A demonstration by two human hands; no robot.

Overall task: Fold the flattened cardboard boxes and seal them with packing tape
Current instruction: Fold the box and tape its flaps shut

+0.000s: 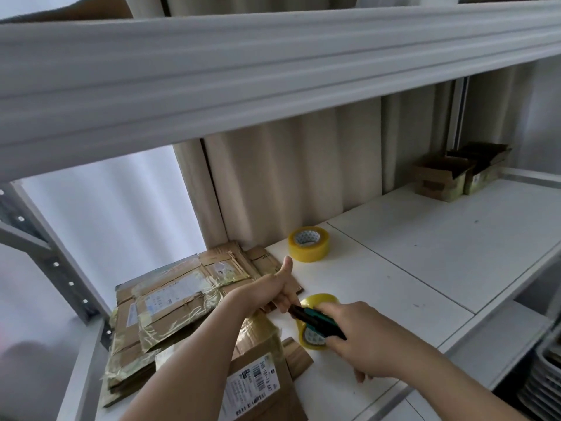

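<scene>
Two hands were at work over the white shelf point(425, 244). The right hand point(361, 338) gripped one teal-and-black cutter point(315, 322), fingers curled round its handle, just above the nearer tape roll point(309, 338). The left hand point(277, 288) was curled with its thumb up, apparently pinching something at the cutter's tip; what, I couldn't tell. Two yellow rolls in all, the second roll point(308, 243) farther back. A pile of flattened boxes point(170, 305) lay at left, two folded boxes point(455, 176) far right.
</scene>
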